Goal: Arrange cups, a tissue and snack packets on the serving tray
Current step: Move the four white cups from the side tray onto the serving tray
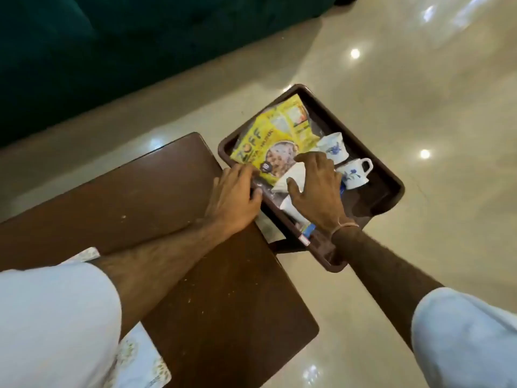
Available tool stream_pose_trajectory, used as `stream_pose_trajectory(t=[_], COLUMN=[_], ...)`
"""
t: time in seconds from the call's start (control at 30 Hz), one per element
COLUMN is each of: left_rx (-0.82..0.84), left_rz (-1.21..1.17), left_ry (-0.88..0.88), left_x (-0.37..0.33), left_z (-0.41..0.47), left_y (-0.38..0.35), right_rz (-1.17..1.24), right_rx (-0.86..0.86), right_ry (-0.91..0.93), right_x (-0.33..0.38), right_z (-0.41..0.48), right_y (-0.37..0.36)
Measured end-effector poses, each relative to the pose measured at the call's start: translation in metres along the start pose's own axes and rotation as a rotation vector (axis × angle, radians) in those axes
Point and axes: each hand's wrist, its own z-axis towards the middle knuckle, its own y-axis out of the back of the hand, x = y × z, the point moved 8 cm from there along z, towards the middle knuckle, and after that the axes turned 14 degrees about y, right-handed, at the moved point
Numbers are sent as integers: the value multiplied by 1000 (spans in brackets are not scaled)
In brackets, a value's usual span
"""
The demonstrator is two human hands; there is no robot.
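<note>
Brown plastic, the serving tray [389, 175] overhung the worktop [140, 191]. Our right hand [316, 189] pressed the tissue [291, 177] flat, fingers spread, beside the yellow snack packet [277, 141]; our left hand [235, 194] lay open on the tray's near rim. We judged steadying mattered: two cups [344, 161] sat just beyond.

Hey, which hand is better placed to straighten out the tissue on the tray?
The right hand. It already lies on the white tissue inside the tray, beside the two cups. The left hand sits at the tray's near edge, on the corner of the yellow packet.
</note>
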Motion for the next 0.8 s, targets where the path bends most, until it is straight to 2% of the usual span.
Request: stream_pose_trajectory(t=[0.07, 0.13, 0.3, 0.47, 0.63, 0.8], left_rx=[11, 75, 233, 288, 297, 139], left_rz=[-1, 55, 293, 166, -31, -288], left_ry=[-55, -79, -50, 21, 8, 16], left_x=[-28, -53, -66, -60, -61, -39], left_z=[9, 15, 17, 14, 8, -4], left_y=[-16, -36, -91, -107, -95, -41], right_rz=[-20, -20, 74, 33, 62, 221], right_rx=[-14, 46, 215, 272, 152, -68], right_ry=[-89, -166, -175, -187, -188, -68], right_x=[-32, -64, -93, -104, -94, -50], right_z=[-1, -6, -12, -18, -19, -5], right_y=[8, 8, -14, -31, -18, 11])
